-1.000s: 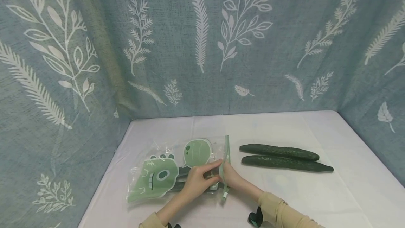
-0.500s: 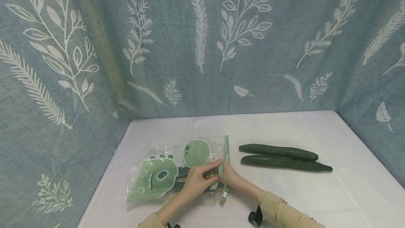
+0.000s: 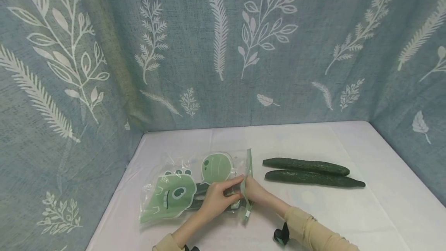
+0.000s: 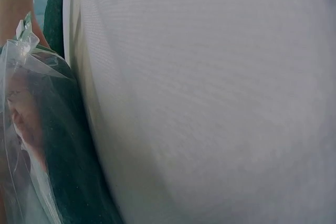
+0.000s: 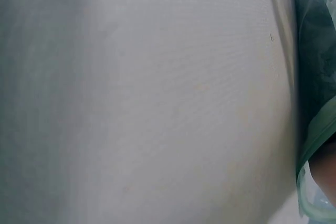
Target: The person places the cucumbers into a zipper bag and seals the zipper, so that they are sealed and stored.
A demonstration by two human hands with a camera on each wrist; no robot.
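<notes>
A clear zip bag (image 3: pixel 175 198) printed with green cartoon monsters lies on the table, its mouth facing right. Long dark cucumbers show through the plastic; one cucumber (image 4: pixel 79 150) fills much of the bag's near side in the left wrist view. My left hand (image 3: pixel 217 198) lies over the bag near its mouth, thumb and forefinger holding the plastic by the green rim. At the opening, my right hand (image 3: pixel 254 191) reaches inside past the rim. Through the plastic its fingers (image 4: pixel 26 116) look bent beside the cucumber, but whether they grip anything is unclear.
Two more cucumbers, a rear cucumber (image 3: pixel 306 165) and a front cucumber (image 3: pixel 315 178), lie side by side right of the bag. A white slider (image 3: pixel 247 214) sits at the zip's near end. The white table (image 3: pixel 313 220) is backed by a blue-green leaf-patterned curtain (image 3: pixel 195 49).
My right hand has turned slightly at the bag's mouth. The left hand, bag and cucumbers stay practically in place; the whole view drifts slightly.
</notes>
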